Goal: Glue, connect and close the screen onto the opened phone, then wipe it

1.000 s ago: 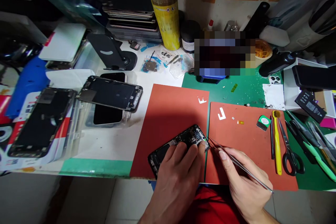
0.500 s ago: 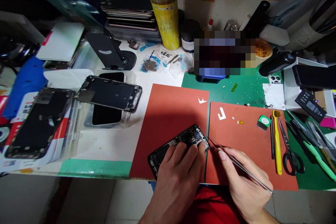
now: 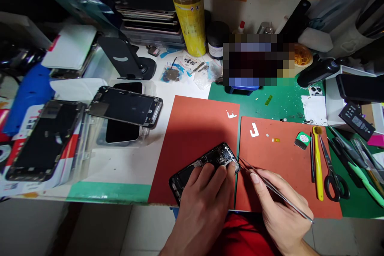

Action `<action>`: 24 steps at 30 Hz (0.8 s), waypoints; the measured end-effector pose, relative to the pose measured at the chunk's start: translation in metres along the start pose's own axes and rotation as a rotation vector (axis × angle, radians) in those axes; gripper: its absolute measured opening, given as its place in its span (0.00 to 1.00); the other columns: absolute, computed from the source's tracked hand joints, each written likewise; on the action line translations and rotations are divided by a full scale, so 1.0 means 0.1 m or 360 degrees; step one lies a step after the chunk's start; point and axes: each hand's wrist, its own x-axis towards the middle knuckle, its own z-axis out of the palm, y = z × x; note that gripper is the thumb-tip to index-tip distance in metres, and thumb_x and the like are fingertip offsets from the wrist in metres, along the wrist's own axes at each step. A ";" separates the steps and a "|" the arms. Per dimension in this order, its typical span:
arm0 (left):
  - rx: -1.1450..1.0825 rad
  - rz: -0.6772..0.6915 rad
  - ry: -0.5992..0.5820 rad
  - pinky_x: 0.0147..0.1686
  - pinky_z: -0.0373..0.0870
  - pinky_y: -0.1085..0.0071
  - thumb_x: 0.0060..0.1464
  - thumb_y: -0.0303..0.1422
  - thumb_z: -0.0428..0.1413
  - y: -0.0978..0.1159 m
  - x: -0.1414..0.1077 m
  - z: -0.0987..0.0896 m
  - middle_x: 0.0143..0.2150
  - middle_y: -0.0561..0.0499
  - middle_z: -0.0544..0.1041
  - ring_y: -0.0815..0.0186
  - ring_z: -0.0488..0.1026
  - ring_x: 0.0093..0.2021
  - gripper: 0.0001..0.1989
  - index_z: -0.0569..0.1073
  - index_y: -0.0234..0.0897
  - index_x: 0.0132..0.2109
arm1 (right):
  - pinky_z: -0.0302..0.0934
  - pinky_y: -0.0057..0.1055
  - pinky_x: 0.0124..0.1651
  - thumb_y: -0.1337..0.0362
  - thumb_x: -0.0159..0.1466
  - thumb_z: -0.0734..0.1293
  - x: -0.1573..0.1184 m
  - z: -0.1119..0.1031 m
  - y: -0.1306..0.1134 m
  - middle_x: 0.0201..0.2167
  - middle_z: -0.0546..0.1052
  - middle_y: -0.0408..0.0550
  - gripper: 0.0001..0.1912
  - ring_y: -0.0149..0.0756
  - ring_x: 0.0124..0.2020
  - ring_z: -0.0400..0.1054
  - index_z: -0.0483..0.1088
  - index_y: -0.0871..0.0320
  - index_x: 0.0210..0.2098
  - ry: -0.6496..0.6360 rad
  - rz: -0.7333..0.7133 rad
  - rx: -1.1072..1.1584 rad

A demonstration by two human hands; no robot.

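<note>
Tabletop (image 3: 117, 168), near edge: 1 opened phone (image 3: 213, 157), long axis toward far-right corner; left hand (image 3: 205, 200), fingers (image 3: 220, 173) curled, held it; right hand (image 3: 280, 208) pinched tweezers (image 3: 279, 193) beside its right end.

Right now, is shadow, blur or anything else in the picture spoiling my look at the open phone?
Head view: a soft shadow darkens the left red mat just beyond the open phone; head view: the tips of the tweezers show too thin to tell contact; head view: a pixelated block hides whatever is above the blue base.
</note>
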 end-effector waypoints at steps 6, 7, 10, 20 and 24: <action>-0.0004 -0.0001 0.0007 0.42 0.63 0.58 0.71 0.21 0.53 0.00 0.00 0.01 0.41 0.50 0.75 0.59 0.66 0.41 0.20 0.72 0.27 0.66 | 0.81 0.29 0.43 0.72 0.65 0.77 -0.01 -0.01 0.00 0.37 0.86 0.41 0.10 0.34 0.33 0.83 0.83 0.54 0.44 -0.0008 0.0009 -0.0010; -0.0008 -0.0001 0.0009 0.42 0.63 0.58 0.71 0.21 0.53 0.01 0.00 0.01 0.41 0.50 0.75 0.59 0.66 0.40 0.19 0.72 0.27 0.66 | 0.81 0.29 0.43 0.72 0.65 0.77 -0.01 -0.01 0.00 0.37 0.86 0.41 0.10 0.34 0.33 0.83 0.83 0.54 0.44 -0.0007 0.0011 -0.0011; -0.0015 -0.0012 0.0004 0.42 0.63 0.58 0.72 0.21 0.53 0.01 0.00 0.01 0.41 0.50 0.75 0.59 0.66 0.41 0.19 0.72 0.27 0.66 | 0.81 0.30 0.42 0.72 0.65 0.77 -0.01 -0.01 0.00 0.37 0.86 0.42 0.10 0.35 0.32 0.83 0.83 0.53 0.44 -0.0011 0.0013 -0.0007; -0.0007 -0.0005 0.0003 0.42 0.63 0.57 0.71 0.21 0.53 0.00 0.01 0.01 0.41 0.50 0.75 0.59 0.67 0.40 0.19 0.73 0.27 0.65 | 0.81 0.28 0.43 0.73 0.65 0.77 0.00 -0.01 0.00 0.38 0.87 0.41 0.10 0.34 0.33 0.83 0.83 0.54 0.44 -0.0024 -0.0009 -0.0019; -0.0018 -0.0013 0.0011 0.41 0.63 0.58 0.71 0.20 0.53 0.00 0.01 0.01 0.41 0.50 0.76 0.59 0.67 0.41 0.19 0.72 0.27 0.66 | 0.81 0.28 0.43 0.73 0.65 0.77 0.00 -0.01 0.00 0.38 0.86 0.41 0.11 0.33 0.34 0.83 0.82 0.54 0.44 -0.0037 -0.0021 -0.0022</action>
